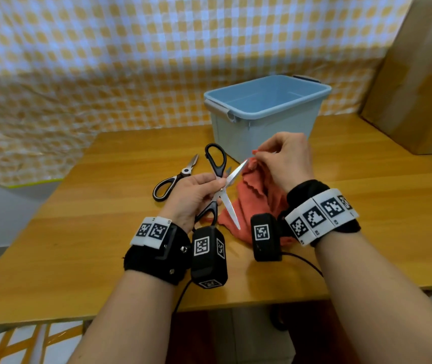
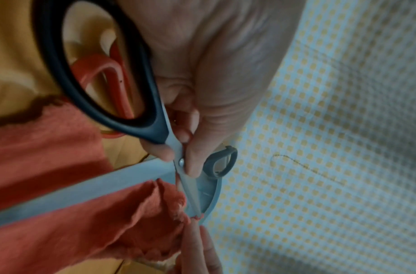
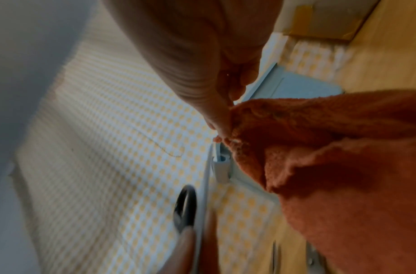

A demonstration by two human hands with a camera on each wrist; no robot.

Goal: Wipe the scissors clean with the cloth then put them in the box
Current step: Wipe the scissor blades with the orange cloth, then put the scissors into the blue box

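My left hand (image 1: 196,195) pinches black-handled scissors (image 1: 216,161) near their pivot; the blades are spread wide above the table. One blade points up-right to the orange-red cloth (image 1: 256,190), the other down toward me. My right hand (image 1: 285,158) pinches the cloth's top edge beside the upper blade tip, and the rest of the cloth hangs to the table. In the left wrist view the black handle (image 2: 103,96) fills the frame and the blade (image 2: 190,196) runs toward the cloth (image 2: 122,222). In the right wrist view fingers (image 3: 216,118) hold the cloth (image 3: 331,157).
A second pair of scissors (image 1: 175,177) with black-and-white handles lies shut on the wooden table (image 1: 91,232), left of my hands. The open blue box (image 1: 267,106) stands behind. A cardboard box (image 1: 419,74) stands at the right; checked cloth covers the back wall.
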